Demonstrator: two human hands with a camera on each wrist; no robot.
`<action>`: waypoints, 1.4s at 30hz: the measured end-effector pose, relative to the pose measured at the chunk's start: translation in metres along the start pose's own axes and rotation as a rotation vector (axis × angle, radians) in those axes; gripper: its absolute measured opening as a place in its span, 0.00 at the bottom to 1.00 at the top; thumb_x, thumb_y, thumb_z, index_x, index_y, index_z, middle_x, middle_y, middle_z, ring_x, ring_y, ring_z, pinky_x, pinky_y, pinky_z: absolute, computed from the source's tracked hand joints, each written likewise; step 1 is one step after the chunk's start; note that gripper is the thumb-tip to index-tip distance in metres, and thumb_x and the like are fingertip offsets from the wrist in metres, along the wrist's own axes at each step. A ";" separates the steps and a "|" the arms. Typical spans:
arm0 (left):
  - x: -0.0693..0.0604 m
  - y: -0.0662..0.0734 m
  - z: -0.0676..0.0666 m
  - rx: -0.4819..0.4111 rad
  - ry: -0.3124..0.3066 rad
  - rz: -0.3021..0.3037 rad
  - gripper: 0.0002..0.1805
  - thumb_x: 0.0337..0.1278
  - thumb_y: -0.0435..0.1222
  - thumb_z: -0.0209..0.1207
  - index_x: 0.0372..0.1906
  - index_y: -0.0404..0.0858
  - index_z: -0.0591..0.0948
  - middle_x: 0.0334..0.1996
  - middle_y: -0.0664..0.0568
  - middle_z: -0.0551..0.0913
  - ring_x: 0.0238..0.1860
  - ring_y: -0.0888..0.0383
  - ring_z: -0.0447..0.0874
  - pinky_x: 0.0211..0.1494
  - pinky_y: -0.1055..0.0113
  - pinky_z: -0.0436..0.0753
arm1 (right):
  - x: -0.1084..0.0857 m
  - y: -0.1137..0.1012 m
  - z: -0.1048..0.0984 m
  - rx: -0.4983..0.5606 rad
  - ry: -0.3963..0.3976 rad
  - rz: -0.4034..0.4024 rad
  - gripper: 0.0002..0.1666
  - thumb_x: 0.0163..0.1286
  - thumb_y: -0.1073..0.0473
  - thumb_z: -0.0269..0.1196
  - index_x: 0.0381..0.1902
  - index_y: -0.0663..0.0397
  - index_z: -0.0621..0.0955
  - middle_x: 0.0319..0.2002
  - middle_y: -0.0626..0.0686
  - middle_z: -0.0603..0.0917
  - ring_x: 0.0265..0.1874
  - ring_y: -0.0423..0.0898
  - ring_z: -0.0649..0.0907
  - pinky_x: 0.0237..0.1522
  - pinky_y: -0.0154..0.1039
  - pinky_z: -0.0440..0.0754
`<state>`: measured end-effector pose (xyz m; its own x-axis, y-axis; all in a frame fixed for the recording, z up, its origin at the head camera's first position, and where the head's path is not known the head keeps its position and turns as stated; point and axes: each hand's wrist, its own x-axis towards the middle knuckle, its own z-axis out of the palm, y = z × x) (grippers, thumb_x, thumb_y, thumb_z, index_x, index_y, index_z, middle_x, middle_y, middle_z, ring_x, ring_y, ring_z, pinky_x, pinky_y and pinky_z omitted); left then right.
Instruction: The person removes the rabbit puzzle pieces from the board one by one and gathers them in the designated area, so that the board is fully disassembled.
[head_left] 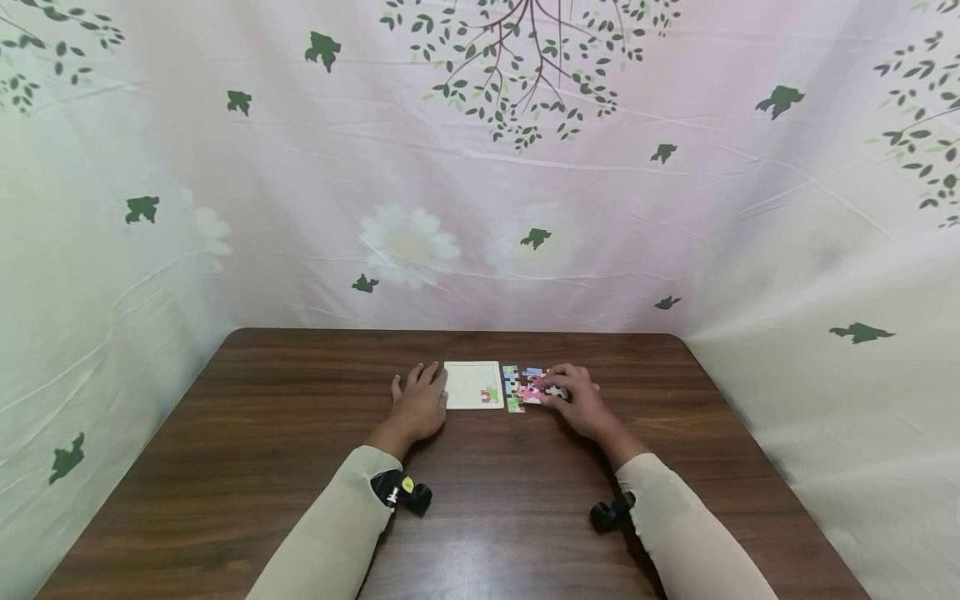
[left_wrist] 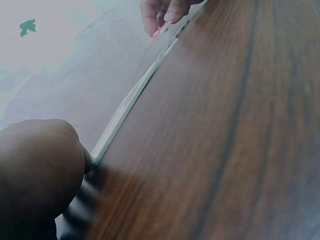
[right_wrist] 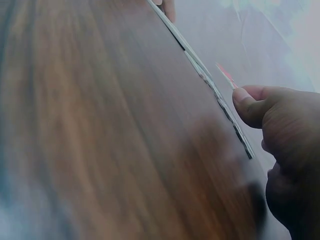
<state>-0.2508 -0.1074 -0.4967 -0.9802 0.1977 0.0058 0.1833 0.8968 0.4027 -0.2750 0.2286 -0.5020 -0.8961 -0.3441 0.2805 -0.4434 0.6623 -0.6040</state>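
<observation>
A white puzzle board (head_left: 467, 382) lies flat near the far side of the table, with a few coloured pieces fitted in its lower right corner. My left hand (head_left: 418, 405) rests at the board's left edge, fingers extended. Just right of the board, loose puzzle pieces (head_left: 512, 387) are spread on the table. Over them my right hand (head_left: 581, 402) pinches a pink puzzle piece (right_wrist: 227, 76) between thumb and finger, raised above the others in the right wrist view. The left wrist view shows my left thumb (left_wrist: 45, 160) against the board's edge.
The brown wooden table (head_left: 472, 517) extends toward me and to both sides. Behind it hangs a pale cloth (head_left: 450, 183) printed with leaves, flowers and green birds, with further cloth at left and right.
</observation>
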 end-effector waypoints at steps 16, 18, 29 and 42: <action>0.000 0.001 0.000 0.001 -0.007 0.000 0.30 0.89 0.42 0.43 0.86 0.40 0.65 0.89 0.43 0.58 0.89 0.37 0.49 0.85 0.24 0.46 | -0.006 0.006 -0.007 0.029 -0.031 0.026 0.10 0.73 0.62 0.73 0.49 0.47 0.93 0.64 0.58 0.81 0.72 0.66 0.68 0.68 0.76 0.56; 0.000 0.001 0.000 0.003 -0.008 -0.001 0.30 0.89 0.42 0.43 0.87 0.41 0.64 0.89 0.43 0.58 0.90 0.37 0.49 0.85 0.24 0.46 | -0.006 0.006 -0.007 0.023 -0.035 0.023 0.09 0.73 0.62 0.74 0.49 0.47 0.94 0.64 0.58 0.81 0.72 0.67 0.68 0.68 0.76 0.55; 0.000 0.001 0.000 0.009 -0.005 -0.009 0.30 0.89 0.42 0.43 0.86 0.41 0.65 0.89 0.43 0.58 0.89 0.37 0.50 0.85 0.24 0.46 | -0.008 0.006 -0.008 0.022 -0.070 0.031 0.10 0.72 0.62 0.74 0.49 0.49 0.94 0.67 0.59 0.79 0.75 0.69 0.64 0.73 0.83 0.46; 0.001 -0.001 0.003 0.008 0.001 -0.009 0.30 0.89 0.42 0.43 0.86 0.41 0.65 0.88 0.43 0.59 0.89 0.37 0.50 0.85 0.23 0.45 | -0.011 0.002 -0.012 0.030 -0.089 0.060 0.10 0.73 0.62 0.74 0.50 0.48 0.95 0.71 0.58 0.78 0.79 0.67 0.62 0.75 0.87 0.39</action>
<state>-0.2515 -0.1069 -0.4995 -0.9820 0.1889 0.0030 0.1747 0.9016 0.3957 -0.2662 0.2412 -0.4973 -0.9148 -0.3630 0.1768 -0.3871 0.6637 -0.6401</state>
